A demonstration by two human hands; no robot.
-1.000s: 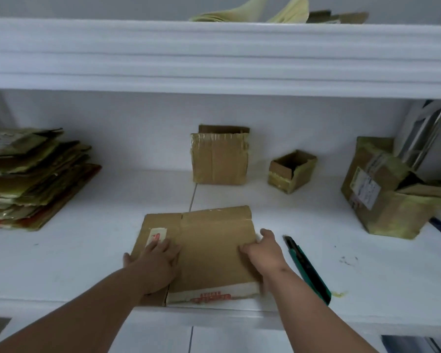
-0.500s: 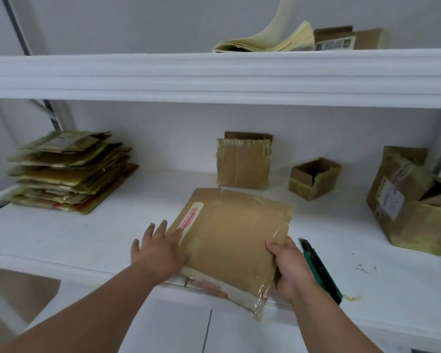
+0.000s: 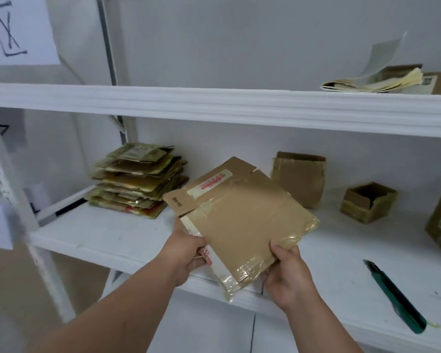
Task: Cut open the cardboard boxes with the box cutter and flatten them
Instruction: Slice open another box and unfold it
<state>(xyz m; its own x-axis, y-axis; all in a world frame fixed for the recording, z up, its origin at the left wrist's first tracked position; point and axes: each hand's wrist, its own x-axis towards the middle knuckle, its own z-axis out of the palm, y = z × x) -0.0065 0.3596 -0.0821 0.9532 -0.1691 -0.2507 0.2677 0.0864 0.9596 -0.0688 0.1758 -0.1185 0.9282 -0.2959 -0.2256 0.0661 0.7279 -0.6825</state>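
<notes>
both hands, left hand (image 3: 186,253) and right hand (image 3: 289,276), grip the flattened box (image 3: 242,220) above the shelf (image 3: 107,238).

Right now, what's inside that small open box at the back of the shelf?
The small open box shows only bare cardboard walls and a dark hollow; its near wall hides the bottom.

Flattened taped box (image 3: 242,220) tilted above shelf (image 3: 107,240)

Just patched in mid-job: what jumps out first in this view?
The flattened cardboard box, glossy with tape, is held up centre frame, gripped by the left hand and the right hand. Beyond it to the left, a stack of flattened boxes sits on the white shelf. The green box cutter lies untouched at lower right.
</notes>
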